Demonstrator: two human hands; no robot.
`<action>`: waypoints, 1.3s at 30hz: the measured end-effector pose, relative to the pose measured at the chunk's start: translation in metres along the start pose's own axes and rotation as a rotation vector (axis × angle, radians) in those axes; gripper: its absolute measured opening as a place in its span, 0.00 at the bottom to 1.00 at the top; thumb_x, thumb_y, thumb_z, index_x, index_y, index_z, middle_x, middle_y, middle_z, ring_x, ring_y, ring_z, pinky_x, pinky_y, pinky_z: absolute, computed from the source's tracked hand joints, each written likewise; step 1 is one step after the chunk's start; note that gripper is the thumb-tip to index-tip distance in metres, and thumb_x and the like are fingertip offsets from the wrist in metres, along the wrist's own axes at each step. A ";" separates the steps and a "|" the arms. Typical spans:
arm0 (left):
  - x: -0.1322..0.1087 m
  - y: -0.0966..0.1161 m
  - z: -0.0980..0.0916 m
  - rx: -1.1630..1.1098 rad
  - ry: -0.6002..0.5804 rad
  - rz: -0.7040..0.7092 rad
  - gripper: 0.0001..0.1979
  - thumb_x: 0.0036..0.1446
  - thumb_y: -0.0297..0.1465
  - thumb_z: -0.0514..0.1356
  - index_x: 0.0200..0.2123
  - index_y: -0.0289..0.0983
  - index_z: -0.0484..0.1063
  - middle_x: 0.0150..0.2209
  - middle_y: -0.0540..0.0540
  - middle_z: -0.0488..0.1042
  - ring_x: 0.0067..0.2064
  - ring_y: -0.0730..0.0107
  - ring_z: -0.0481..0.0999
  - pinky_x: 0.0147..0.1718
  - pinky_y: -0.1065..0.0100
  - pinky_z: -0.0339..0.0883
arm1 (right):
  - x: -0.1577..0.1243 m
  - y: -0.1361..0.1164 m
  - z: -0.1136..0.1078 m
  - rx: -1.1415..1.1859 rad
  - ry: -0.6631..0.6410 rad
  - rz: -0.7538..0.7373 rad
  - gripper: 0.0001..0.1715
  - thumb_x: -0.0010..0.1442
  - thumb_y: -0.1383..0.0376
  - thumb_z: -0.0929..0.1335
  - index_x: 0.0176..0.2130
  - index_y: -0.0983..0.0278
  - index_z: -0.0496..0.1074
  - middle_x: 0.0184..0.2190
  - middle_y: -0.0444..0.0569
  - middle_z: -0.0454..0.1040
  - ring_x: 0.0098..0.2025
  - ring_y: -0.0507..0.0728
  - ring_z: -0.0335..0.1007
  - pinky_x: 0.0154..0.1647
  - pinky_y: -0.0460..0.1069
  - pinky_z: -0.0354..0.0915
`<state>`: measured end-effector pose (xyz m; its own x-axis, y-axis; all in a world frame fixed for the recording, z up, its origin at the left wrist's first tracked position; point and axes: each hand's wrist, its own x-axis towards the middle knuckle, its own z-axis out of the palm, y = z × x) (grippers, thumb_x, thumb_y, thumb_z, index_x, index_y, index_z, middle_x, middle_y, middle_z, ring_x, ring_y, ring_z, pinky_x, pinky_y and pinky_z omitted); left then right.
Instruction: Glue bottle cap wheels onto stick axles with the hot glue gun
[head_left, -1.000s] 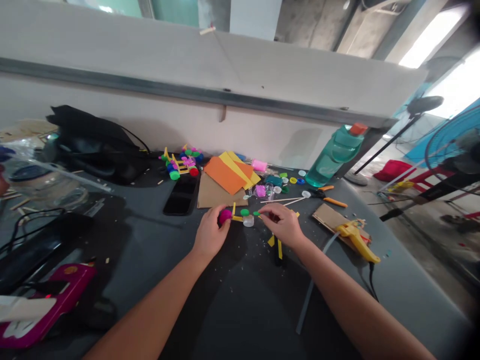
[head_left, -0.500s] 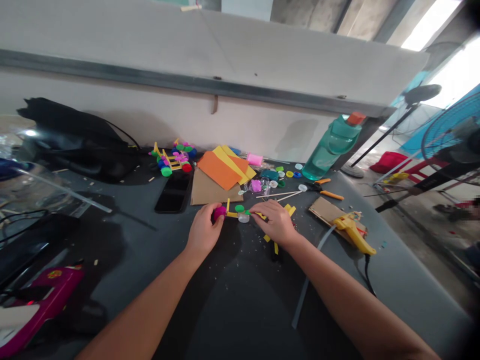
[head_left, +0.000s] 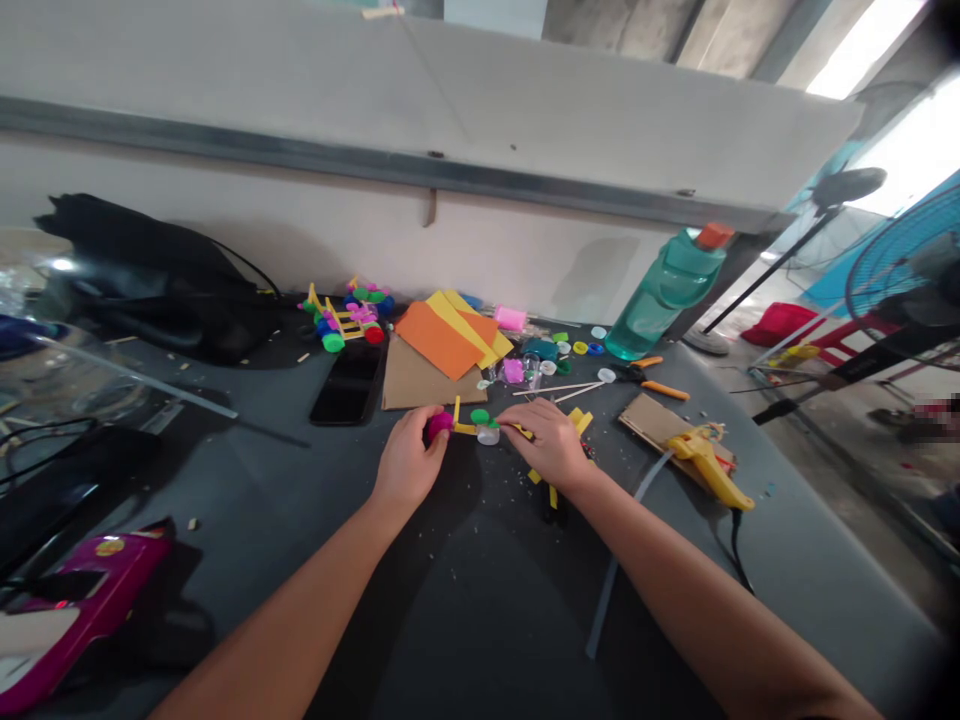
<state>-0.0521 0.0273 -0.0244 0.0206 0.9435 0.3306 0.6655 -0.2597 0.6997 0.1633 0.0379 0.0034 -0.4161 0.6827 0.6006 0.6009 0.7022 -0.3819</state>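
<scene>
Yellow craft-stick frame [head_left: 469,430] being worked at centre of the grey desk [head_left: 465,610], just near the brown cardboard sheet [head_left: 409,385] (green and clear round caps [head_left: 484,425] on it, apparently). Left hand [head_left: 409,462] has its grip clenched on a magenta pom-pom [head_left: 440,425]; right hand [head_left: 544,445] has its grip pinched on the frame's right end.

Bare forearms [head_left: 289,610] angling inward, left hand [head_left: 409,462] curled in a closed grip, right hand [head_left: 545,447] bent downward, fingers pointing left

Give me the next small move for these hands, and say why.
Probably press the magenta cap firmly against the end of the yellow stick with the left hand: it holds that cap at the stick, and the right hand pinches the stick's far part, bracing it.
</scene>
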 end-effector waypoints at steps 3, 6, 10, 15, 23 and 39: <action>0.000 0.000 0.000 0.002 0.001 0.001 0.13 0.55 0.30 0.55 0.45 0.39 0.66 0.44 0.44 0.72 0.46 0.61 0.71 0.46 0.59 0.64 | 0.001 0.000 0.001 -0.002 0.001 -0.002 0.09 0.60 0.68 0.64 0.37 0.60 0.74 0.35 0.47 0.77 0.37 0.54 0.71 0.40 0.51 0.65; 0.000 -0.001 0.000 0.001 -0.002 0.001 0.13 0.55 0.29 0.55 0.46 0.39 0.66 0.44 0.44 0.72 0.46 0.61 0.71 0.46 0.59 0.64 | 0.002 0.000 0.002 -0.007 -0.002 -0.004 0.09 0.60 0.67 0.64 0.37 0.60 0.74 0.35 0.46 0.77 0.37 0.54 0.71 0.40 0.51 0.65; 0.000 0.000 0.000 -0.004 0.004 0.002 0.13 0.55 0.29 0.55 0.45 0.39 0.66 0.44 0.44 0.72 0.46 0.60 0.70 0.46 0.58 0.64 | 0.002 0.000 0.002 -0.010 -0.017 -0.002 0.09 0.60 0.68 0.64 0.37 0.60 0.73 0.35 0.47 0.77 0.36 0.54 0.71 0.40 0.51 0.65; 0.000 0.000 0.000 0.001 0.009 0.002 0.13 0.55 0.29 0.55 0.45 0.39 0.67 0.44 0.44 0.73 0.46 0.59 0.71 0.46 0.58 0.65 | 0.002 0.001 0.004 -0.006 -0.018 0.003 0.09 0.60 0.68 0.64 0.36 0.60 0.74 0.35 0.47 0.77 0.36 0.54 0.71 0.40 0.51 0.65; -0.001 -0.001 0.001 0.009 -0.003 -0.010 0.14 0.55 0.30 0.55 0.46 0.39 0.66 0.45 0.44 0.73 0.46 0.61 0.71 0.46 0.59 0.64 | 0.002 0.002 0.008 0.012 0.008 0.023 0.08 0.60 0.67 0.64 0.36 0.60 0.74 0.35 0.46 0.78 0.36 0.54 0.71 0.40 0.51 0.65; 0.000 -0.001 0.001 0.005 0.004 0.001 0.14 0.55 0.29 0.55 0.46 0.39 0.67 0.44 0.43 0.72 0.47 0.59 0.71 0.46 0.58 0.65 | 0.000 0.002 0.010 0.027 0.006 0.045 0.09 0.58 0.68 0.64 0.36 0.59 0.74 0.35 0.46 0.78 0.37 0.54 0.72 0.41 0.51 0.67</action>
<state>-0.0522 0.0279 -0.0255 0.0183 0.9426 0.3336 0.6690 -0.2595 0.6965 0.1580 0.0416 -0.0042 -0.3850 0.7127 0.5864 0.6001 0.6760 -0.4276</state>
